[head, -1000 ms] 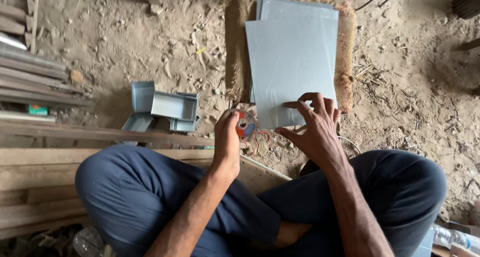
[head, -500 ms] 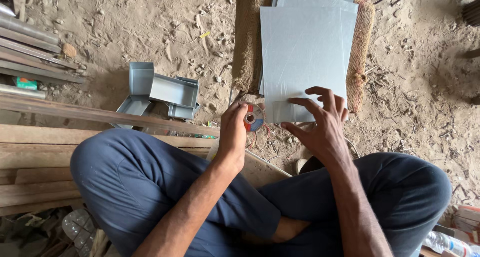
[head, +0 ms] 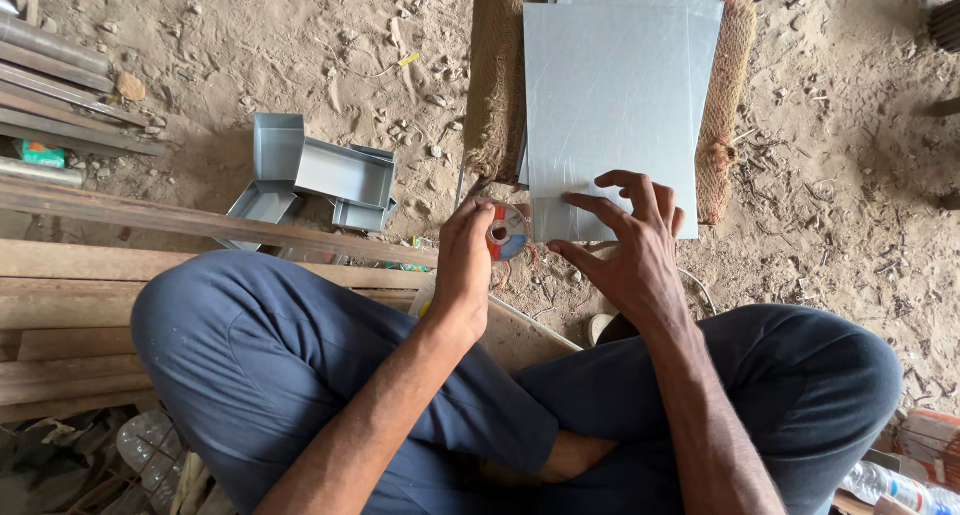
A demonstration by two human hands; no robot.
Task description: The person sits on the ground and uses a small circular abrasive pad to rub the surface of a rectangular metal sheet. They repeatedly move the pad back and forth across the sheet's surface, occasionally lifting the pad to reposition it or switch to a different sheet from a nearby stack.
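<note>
I sit cross-legged on a sandy floor. My left hand [head: 465,260] is closed around a small round tape measure [head: 506,233] with a red, blue and white face, held at the near left corner of a grey metal sheet [head: 610,105]. My right hand [head: 625,245] rests with fingers spread on the near edge of that sheet. The sheet lies on top of other grey sheets, stacked on a brown woven mat [head: 725,115].
Bent grey sheet-metal trays [head: 320,175] lie on the sand to the left. Long wooden planks [head: 150,265] and metal bars [head: 60,85] run along the left side. A plastic bottle [head: 890,487] lies at the lower right.
The view has shifted slightly; my hands stay at the sheet's near edge, with the tape measure still in my left hand and right fingers spread on the sheet.
</note>
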